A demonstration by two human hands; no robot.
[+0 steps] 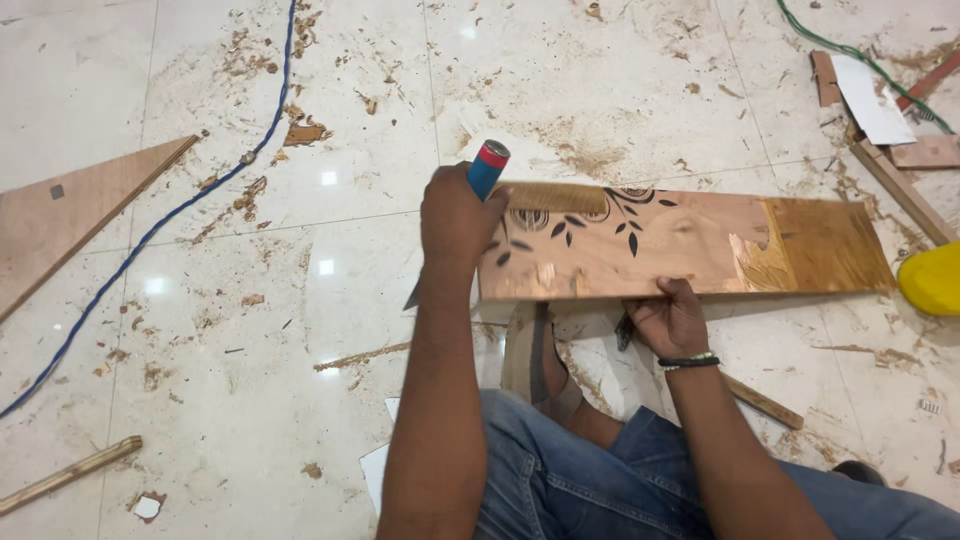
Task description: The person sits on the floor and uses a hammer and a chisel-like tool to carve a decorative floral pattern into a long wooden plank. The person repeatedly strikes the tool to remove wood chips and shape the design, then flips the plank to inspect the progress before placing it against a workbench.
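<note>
A long brown laminated board (pixel 690 245) with black leaf patterns lies across the floor in front of me, its laminate peeled away toward the right end. My left hand (pixel 455 220) is shut on a tool with a blue and red handle (pixel 487 166), its metal blade pointing down at the board's left end. My right hand (pixel 668 318) grips the board's near edge from below. A sandalled foot (pixel 535 358) rests under the board.
Wood chips and sawdust litter the white tiled floor (pixel 250 330). A blue cable (pixel 180 210) runs diagonally at left beside a triangular board (pixel 60 215). Wood strips (pixel 65 472), scraps, a green cable (pixel 850 55) and a yellow object (pixel 932 278) lie around.
</note>
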